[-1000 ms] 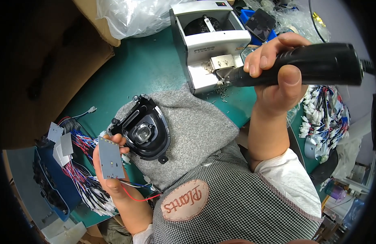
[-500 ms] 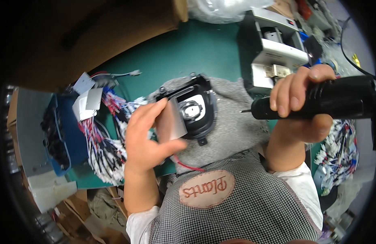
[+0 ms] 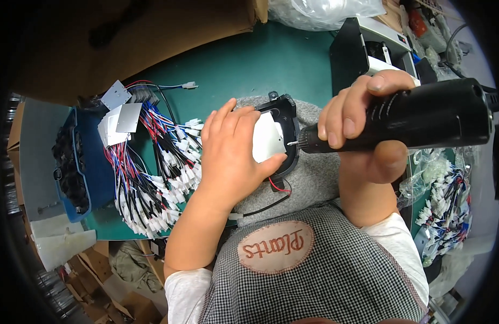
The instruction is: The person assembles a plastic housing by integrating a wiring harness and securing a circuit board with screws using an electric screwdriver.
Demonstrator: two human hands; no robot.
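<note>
My left hand presses a small white plate flat into a black plastic housing that lies on a grey felt pad. My right hand grips a black electric screwdriver, held sideways, its bit tip touching the plate's right edge inside the housing. Red and black wires trail from the housing toward me across the pad.
A heap of red, blue and black wire harnesses with white connectors lies on the green table at left, beside a blue tray with white plates. A black-and-white machine stands behind. Bagged harnesses lie at right. A cardboard box is at the back left.
My left hand carried the white plate from the left onto the black housing and now holds it down. My right hand lowered the screwdriver until its tip met the plate.
</note>
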